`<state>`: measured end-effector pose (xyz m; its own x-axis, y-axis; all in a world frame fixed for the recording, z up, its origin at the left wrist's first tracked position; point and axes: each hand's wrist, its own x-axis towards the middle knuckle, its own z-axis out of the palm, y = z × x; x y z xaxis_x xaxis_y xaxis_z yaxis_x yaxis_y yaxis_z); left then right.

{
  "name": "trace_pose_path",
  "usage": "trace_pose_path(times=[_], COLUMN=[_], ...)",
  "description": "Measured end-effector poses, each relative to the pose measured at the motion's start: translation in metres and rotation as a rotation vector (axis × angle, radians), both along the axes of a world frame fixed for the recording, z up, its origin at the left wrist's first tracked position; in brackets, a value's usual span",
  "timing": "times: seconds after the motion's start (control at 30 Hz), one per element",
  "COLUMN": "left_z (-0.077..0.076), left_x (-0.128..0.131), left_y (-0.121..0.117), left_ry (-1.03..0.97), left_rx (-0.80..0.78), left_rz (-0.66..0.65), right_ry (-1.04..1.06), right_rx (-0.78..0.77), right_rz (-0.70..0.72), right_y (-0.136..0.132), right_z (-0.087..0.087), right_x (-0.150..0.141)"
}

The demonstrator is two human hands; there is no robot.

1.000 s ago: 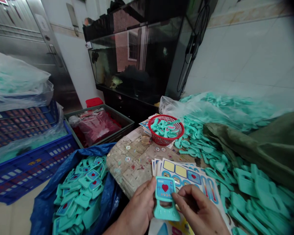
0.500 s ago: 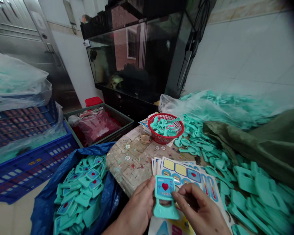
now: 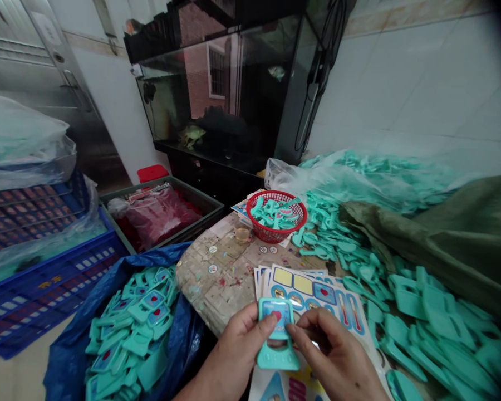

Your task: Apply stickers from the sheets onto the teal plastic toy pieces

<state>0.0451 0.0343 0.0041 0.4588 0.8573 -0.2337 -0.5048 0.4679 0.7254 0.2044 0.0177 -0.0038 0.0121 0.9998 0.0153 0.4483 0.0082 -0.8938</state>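
Note:
My left hand point(image 3: 237, 351) holds a teal plastic toy piece point(image 3: 275, 356) with a heart sticker on its face, and the thumb lies across part of the heart. My right hand point(image 3: 338, 356) pinches the piece's right edge. Below and behind both hands lies a stack of printed sticker sheets point(image 3: 309, 292). To the left, a blue plastic bag point(image 3: 183, 334) is heaped with finished teal pieces point(image 3: 133, 334). Loose unstickered teal pieces point(image 3: 434, 340) spread out to the right.
A stained, worn board point(image 3: 217, 278) holds small round stickers, a small glass cup point(image 3: 242, 231) and a red basket point(image 3: 275, 217) of teal pieces. Around it are a green sack point(image 3: 426, 234), a blue crate point(image 3: 37, 267), a grey crate point(image 3: 158, 217) and a fish tank point(image 3: 204, 94).
My left thumb has slid onto the heart sticker, and my right fingers have closed in on the piece's edge. The whole scene has shifted slightly left and up in view.

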Motion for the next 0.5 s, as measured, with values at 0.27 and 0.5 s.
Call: trace_pose_path(times=[0.27, 0.5], left_z=[-0.002, -0.008], left_x=[-0.005, -0.004], left_y=[0.005, 0.008], left_ry=[0.362, 0.514], left_rx=[0.007, 0.089], left_rz=[0.100, 0.067], right_ry=[-0.544, -0.143], right_rx=[0.183, 0.071], right_rz=[-0.041, -0.161], right_y=[-0.002, -0.006], right_z=[0.003, 0.021], right_x=[-0.002, -0.009])
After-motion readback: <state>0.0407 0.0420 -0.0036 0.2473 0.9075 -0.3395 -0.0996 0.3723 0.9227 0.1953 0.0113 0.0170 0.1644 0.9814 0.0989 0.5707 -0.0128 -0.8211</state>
